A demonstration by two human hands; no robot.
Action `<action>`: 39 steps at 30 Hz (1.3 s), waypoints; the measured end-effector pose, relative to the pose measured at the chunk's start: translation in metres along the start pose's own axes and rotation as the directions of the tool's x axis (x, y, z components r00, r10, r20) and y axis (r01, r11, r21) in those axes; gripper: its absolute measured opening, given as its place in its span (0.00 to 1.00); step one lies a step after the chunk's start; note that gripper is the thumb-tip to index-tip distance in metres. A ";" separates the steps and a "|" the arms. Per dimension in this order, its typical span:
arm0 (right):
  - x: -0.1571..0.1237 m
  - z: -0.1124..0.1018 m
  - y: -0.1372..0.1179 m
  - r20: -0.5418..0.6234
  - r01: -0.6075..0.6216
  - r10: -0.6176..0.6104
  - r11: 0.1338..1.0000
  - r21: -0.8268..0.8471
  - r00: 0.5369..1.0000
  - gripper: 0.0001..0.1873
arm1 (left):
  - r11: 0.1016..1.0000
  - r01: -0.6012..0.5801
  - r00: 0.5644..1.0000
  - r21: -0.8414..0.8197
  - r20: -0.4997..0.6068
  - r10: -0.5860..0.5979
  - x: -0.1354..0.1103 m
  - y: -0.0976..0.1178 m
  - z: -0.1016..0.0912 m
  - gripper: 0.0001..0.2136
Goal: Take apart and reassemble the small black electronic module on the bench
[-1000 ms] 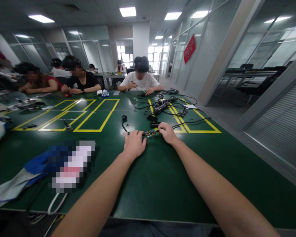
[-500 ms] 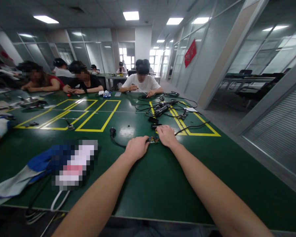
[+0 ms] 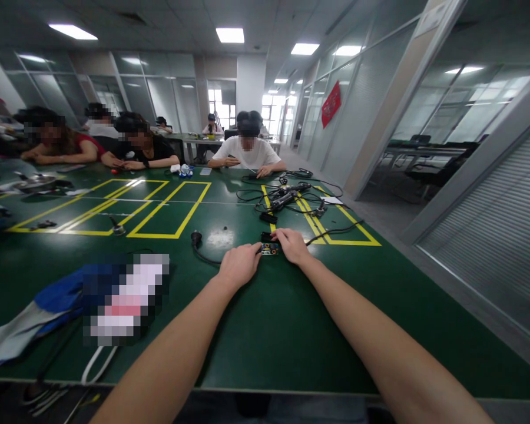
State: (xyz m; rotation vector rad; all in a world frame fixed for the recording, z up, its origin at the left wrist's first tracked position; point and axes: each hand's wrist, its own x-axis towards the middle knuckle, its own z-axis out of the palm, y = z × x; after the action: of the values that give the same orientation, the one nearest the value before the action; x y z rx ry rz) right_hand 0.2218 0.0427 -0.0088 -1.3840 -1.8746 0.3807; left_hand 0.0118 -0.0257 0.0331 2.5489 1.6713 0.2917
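Observation:
My left hand [image 3: 239,264] is closed on the left end of a small circuit board [image 3: 270,249], where a black cord [image 3: 207,257] runs under the fingers. This cord leads left to a black plug [image 3: 196,238] lying on the table. My right hand [image 3: 294,246] is bent just beyond the board's right end, its fingertips closed on the right end of a black plastic casing [image 3: 265,237]. The casing lies right behind the board. Another black cord [image 3: 335,231] trails to the right from beneath my right hand. Both palms hide part of what they hold.
The green table [image 3: 287,341] carries yellow tape outlines. Behind my hands lie another black casing piece [image 3: 268,218] and tangled black tools with cords [image 3: 287,197]. Blue-and-white gloves [image 3: 62,294] and a blurred-out object [image 3: 130,300] lie left. A person [image 3: 247,150] sits opposite; others sit further left.
The view has shifted slightly to the right. My right hand's fingertips and the black casing have come closer to the circuit board. My left hand keeps its hold.

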 end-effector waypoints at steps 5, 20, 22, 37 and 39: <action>-0.013 -0.006 0.001 0.027 -0.009 0.005 0.987 0.160 1.000 0.24 | 1.000 -0.016 1.000 0.007 -0.010 0.016 -0.002 0.003 -0.007 0.18; -0.051 -0.039 0.012 0.161 0.059 -0.064 0.998 0.038 0.985 0.24 | 1.000 -0.010 1.000 -0.020 -0.021 0.009 -0.006 0.008 -0.011 0.17; -0.054 -0.041 0.007 0.194 0.068 -0.055 0.996 -0.060 0.979 0.30 | 1.000 -0.009 1.000 -0.008 -0.020 0.009 -0.007 0.010 -0.012 0.18; -0.055 -0.020 -0.014 0.171 0.050 -0.016 0.980 -0.193 0.985 0.21 | 0.997 -0.049 0.999 -0.062 0.019 0.050 -0.006 -0.002 -0.006 0.19; -0.055 -0.019 -0.013 0.169 0.046 -0.016 0.983 -0.178 0.985 0.20 | 0.994 -0.068 0.998 -0.085 0.009 0.069 -0.006 -0.004 -0.007 0.19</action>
State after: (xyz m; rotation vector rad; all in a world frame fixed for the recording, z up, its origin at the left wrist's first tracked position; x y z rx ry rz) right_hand 0.2337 -0.0153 -0.0095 -1.4788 -2.1097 0.3257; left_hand 0.0049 -0.0299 0.0384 2.5448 1.5354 0.3440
